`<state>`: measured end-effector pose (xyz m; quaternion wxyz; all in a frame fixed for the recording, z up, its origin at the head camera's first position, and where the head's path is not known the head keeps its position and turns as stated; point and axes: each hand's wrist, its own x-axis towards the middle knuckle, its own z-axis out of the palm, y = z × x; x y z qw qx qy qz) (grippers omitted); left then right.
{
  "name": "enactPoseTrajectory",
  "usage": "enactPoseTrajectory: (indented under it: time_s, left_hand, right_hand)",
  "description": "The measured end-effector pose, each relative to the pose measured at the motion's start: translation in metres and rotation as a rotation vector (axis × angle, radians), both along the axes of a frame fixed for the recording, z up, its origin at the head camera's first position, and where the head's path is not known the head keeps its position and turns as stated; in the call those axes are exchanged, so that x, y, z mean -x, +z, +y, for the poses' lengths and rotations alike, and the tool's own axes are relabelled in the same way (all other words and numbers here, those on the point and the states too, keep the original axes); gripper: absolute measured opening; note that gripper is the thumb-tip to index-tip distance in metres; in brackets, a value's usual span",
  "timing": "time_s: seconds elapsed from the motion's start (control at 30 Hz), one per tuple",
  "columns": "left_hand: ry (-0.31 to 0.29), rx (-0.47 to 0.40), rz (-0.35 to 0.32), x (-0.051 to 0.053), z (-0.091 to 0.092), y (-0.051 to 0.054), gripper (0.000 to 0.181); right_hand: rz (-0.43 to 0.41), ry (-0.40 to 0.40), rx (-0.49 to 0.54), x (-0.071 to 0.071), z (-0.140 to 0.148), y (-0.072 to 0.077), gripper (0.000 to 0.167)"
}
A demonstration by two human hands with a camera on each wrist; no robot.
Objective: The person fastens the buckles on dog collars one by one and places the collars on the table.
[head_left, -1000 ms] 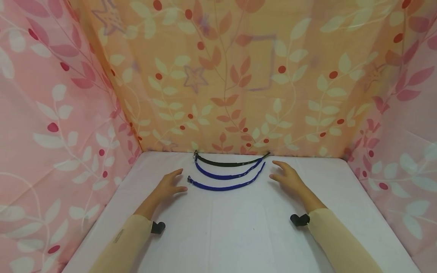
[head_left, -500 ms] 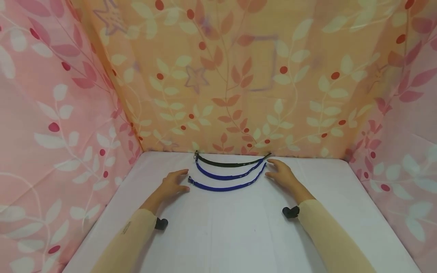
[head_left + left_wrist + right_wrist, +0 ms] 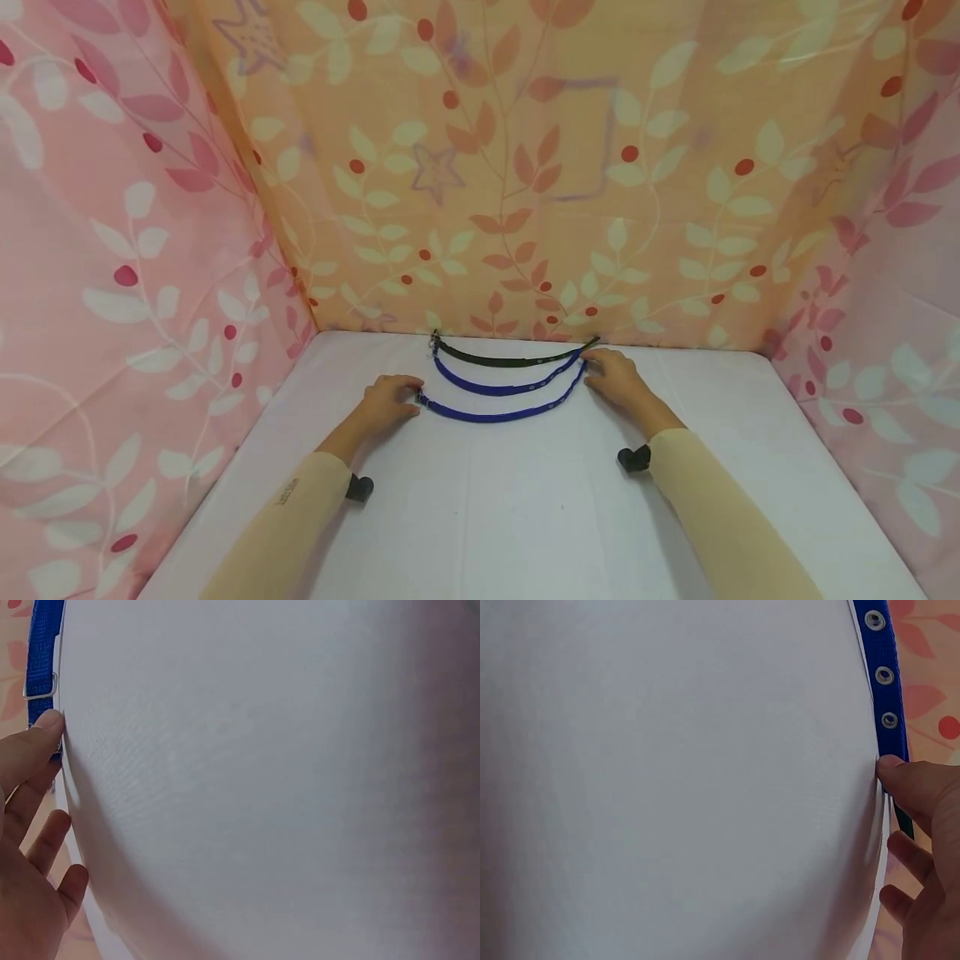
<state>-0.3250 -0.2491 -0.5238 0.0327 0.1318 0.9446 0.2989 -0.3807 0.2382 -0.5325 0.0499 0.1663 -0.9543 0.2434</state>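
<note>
Three buckled collars lie in curved rows near the back of the white table. Nearest is a blue collar (image 3: 483,418); behind it are a second blue collar (image 3: 487,390) and a dark green collar (image 3: 491,362). My left hand (image 3: 384,405) pinches the nearest collar's buckle end; in the left wrist view the thumb (image 3: 49,721) covers part of the buckle below a metal ring (image 3: 40,687). At the opposite end, my right hand (image 3: 619,382) pinches the strap tip, its thumb just past the metal eyelets (image 3: 885,676) in the right wrist view.
The white table (image 3: 487,517) reaches back to an orange leaf-patterned curtain (image 3: 480,167). Pink patterned curtains stand at the left (image 3: 112,350) and right (image 3: 900,333). Black wrist mounts (image 3: 360,488) sit by both sleeves.
Both hands have moved inward, the left to the right and the right to the left, from apart onto the two ends of the nearest blue collar. The collars lie still.
</note>
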Motion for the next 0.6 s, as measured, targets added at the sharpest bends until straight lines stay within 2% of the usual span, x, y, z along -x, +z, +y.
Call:
enactPoseTrajectory:
  time_s: [0.17,0.33,0.47,0.6]
  left_hand:
    - [-0.005,-0.019,0.012,0.003,0.001,-0.001,0.040]
    - [-0.008,-0.009,0.006,0.006,-0.001,-0.002,0.029]
    - [-0.046,-0.013,0.031,0.008,-0.005,-0.004,0.020]
    - [-0.102,-0.060,0.013,0.007,-0.010,-0.003,0.016]
  right_hand:
    - [0.066,0.045,-0.056,-0.002,0.001,0.005,0.036]
    - [0.096,0.063,-0.117,-0.005,0.003,0.012,0.025]
    - [0.119,0.072,-0.136,-0.008,0.009,0.010,0.016]
    - [0.123,0.078,-0.114,-0.012,0.020,0.005,0.010]
